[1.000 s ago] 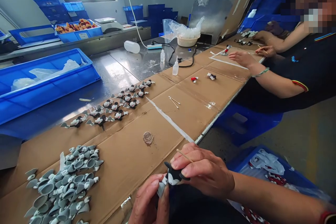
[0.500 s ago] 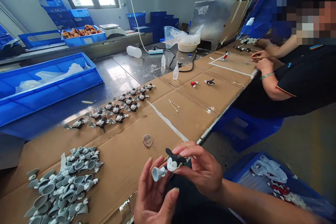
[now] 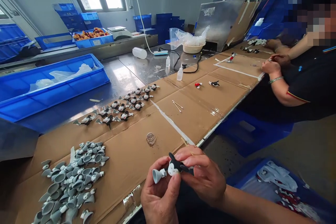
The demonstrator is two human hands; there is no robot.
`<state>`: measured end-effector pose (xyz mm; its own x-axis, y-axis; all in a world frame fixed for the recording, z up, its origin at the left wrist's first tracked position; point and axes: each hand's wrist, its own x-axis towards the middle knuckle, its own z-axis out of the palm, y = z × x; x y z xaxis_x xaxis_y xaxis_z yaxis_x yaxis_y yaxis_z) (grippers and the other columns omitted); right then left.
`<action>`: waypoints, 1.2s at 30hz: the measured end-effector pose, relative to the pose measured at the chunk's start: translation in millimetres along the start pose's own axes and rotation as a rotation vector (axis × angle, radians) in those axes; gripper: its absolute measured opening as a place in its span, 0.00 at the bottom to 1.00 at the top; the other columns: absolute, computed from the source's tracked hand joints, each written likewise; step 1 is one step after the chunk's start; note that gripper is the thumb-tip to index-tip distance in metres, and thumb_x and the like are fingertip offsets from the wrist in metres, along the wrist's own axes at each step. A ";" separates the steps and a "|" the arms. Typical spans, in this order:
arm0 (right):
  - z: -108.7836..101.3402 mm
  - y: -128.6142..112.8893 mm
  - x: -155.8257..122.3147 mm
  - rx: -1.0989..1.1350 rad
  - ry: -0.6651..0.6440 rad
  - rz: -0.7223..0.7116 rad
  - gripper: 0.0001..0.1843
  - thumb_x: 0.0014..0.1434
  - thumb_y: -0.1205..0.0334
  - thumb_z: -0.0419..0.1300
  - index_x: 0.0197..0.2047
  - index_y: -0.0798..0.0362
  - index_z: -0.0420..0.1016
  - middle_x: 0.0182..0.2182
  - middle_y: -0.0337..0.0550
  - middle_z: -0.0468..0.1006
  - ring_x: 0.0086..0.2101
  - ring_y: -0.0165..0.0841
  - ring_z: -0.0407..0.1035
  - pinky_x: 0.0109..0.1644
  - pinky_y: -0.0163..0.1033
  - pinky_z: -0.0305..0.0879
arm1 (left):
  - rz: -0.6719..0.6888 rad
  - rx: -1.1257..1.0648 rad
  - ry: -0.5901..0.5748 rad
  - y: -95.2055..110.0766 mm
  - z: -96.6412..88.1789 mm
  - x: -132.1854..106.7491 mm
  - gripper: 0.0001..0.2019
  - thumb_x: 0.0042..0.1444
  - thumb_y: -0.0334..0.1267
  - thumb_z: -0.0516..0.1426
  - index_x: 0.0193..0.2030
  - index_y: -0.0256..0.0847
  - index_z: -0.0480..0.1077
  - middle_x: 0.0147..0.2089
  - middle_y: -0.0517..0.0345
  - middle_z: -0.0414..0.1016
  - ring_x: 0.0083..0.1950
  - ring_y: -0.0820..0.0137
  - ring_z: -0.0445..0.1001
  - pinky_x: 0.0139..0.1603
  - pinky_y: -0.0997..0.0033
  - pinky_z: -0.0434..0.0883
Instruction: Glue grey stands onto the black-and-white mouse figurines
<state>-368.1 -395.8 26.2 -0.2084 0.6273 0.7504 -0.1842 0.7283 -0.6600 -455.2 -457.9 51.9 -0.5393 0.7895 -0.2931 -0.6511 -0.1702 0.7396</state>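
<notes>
Between my hands is a small black-and-white mouse figurine [image 3: 173,168], with black ears and a grey cone-shaped piece [image 3: 158,175] on its white hand. My left hand [image 3: 161,196] pinches it from the left, the thumb against its face. Closed round its black side is my right hand [image 3: 203,173], which hides part of the body. A thin wooden stick [image 3: 186,142] pokes out above the right fingers; its kind is unclear. Left of my hands lies a pile of grey cone pieces with white hands [image 3: 70,178]. Beyond it, several similar figurines [image 3: 123,106] stand in rows.
Cardboard [image 3: 131,140] covers the bench. On it are a clear round dish [image 3: 151,139], cotton swabs [image 3: 177,106] and a dropper bottle [image 3: 180,73]. A long blue crate [image 3: 52,84] stands at back left. A co-worker's hands [image 3: 275,63] work at the right.
My left hand has closed onto the figurine, its thumb now pressing on the face. The whole scene has shifted slightly right as the view turned.
</notes>
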 end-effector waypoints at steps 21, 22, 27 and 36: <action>-19.7 23.5 7.9 -0.020 0.212 0.004 0.21 0.55 0.75 0.68 0.50 0.49 0.74 0.42 0.43 0.78 0.44 0.34 0.72 0.51 0.44 0.72 | 0.253 0.190 0.254 22.9 -55.3 40.2 0.16 0.45 0.42 0.70 0.40 0.38 0.77 0.38 0.53 0.82 0.35 0.66 0.80 0.36 0.70 0.80; -25.7 21.9 8.1 -0.024 0.227 -0.004 0.22 0.54 0.76 0.69 0.50 0.49 0.74 0.42 0.42 0.78 0.44 0.34 0.72 0.51 0.43 0.72 | 0.366 0.252 0.299 25.9 -61.5 40.6 0.14 0.45 0.41 0.69 0.38 0.37 0.77 0.35 0.57 0.81 0.30 0.70 0.78 0.33 0.73 0.78; -46.9 14.4 8.6 -0.094 0.277 -0.056 0.25 0.51 0.78 0.70 0.50 0.49 0.76 0.42 0.42 0.78 0.43 0.34 0.72 0.49 0.42 0.72 | 0.652 0.590 0.382 15.0 -96.1 17.4 0.07 0.54 0.41 0.64 0.37 0.42 0.78 0.28 0.64 0.74 0.23 0.77 0.68 0.26 0.78 0.68; -62.2 5.9 10.7 -0.184 0.386 -0.105 0.22 0.51 0.73 0.72 0.48 0.48 0.77 0.39 0.41 0.79 0.42 0.35 0.73 0.48 0.43 0.73 | 0.237 1.246 -0.069 -102.4 -168.5 23.9 0.13 0.53 0.51 0.61 0.32 0.44 0.78 0.29 0.53 0.78 0.31 0.62 0.77 0.35 0.62 0.71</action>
<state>-311.6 -367.6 32.6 0.1832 0.5790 0.7945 -0.0034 0.8085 -0.5885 -491.4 -521.0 -132.9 -0.5203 0.8510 -0.0717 0.4186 0.3273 0.8472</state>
